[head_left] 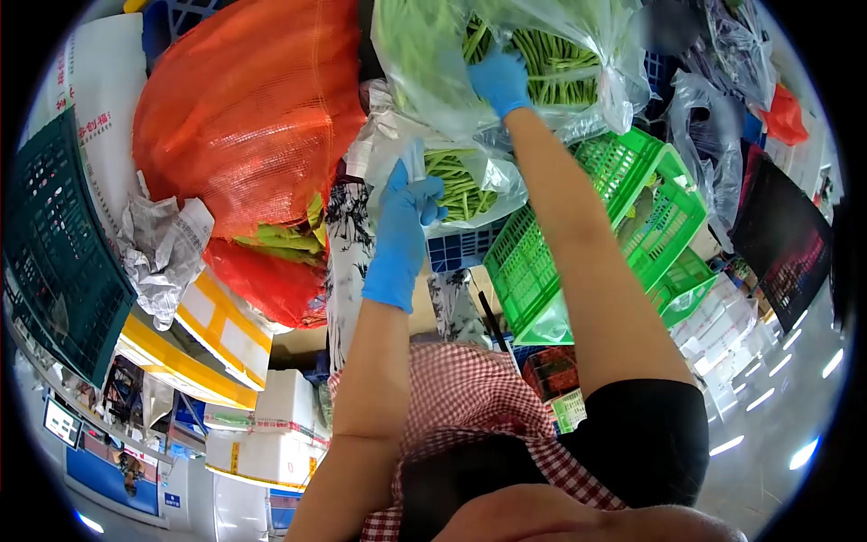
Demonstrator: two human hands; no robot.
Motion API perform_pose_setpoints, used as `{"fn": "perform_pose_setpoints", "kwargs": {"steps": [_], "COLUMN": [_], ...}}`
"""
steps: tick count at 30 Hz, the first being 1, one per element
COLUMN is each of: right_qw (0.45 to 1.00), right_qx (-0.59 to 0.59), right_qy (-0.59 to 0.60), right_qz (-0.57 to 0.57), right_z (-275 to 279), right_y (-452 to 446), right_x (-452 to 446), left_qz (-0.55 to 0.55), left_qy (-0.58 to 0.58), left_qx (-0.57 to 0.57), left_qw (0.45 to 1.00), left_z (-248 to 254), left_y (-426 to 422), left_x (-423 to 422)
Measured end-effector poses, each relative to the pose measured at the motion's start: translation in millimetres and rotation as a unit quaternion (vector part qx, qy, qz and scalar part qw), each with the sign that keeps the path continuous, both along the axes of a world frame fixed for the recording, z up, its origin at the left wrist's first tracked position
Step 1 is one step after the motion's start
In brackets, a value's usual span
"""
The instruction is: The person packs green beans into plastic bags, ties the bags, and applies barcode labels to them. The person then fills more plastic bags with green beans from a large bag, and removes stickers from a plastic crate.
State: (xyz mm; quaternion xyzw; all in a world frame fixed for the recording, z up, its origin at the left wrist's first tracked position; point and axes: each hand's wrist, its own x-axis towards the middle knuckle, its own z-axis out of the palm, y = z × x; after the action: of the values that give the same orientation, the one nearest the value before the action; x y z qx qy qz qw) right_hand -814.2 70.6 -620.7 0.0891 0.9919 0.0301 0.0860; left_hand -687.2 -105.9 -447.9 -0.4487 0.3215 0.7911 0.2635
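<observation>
Reaching into the large bag (pixel 619 99), the right hand (pixel 499 81) had its fingers among green beans (pixel 562 65); I couldn't tell how far that grip had closed. Nearer the person, just beside the large bag, the left hand (pixel 403 230) had a partly curled grip against the small bag (pixel 508 178) of beans, whether pinching it or not unclear.

At top center, the gloved right hand (pixel 500 81) reaches into a large bag of green beans (pixel 569 63); lower, the gloved left hand (pixel 406 208) holds a smaller bag's (pixel 492 185) edge. An orange mesh sack (pixel 257 113) fills upper left.
</observation>
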Motion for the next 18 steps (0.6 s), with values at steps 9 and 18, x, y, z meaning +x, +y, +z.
{"fn": "perform_pose_setpoints", "kwargs": {"steps": [9,18], "right_qw": [0.962,0.990], "right_qx": [-0.216,-0.094], "right_qy": [-0.161,-0.105], "right_qz": [-0.035,-0.032], "right_z": [32,6], "right_y": [-24,-19], "right_x": [-11,6], "left_qz": [-0.042,-0.045], "left_qy": [-0.028,-0.024], "left_qx": [-0.011,-0.006], "left_qw": [0.999,0.999], "left_z": [-1,0], "left_y": [-16,-18], "left_x": [-13,-17]}}
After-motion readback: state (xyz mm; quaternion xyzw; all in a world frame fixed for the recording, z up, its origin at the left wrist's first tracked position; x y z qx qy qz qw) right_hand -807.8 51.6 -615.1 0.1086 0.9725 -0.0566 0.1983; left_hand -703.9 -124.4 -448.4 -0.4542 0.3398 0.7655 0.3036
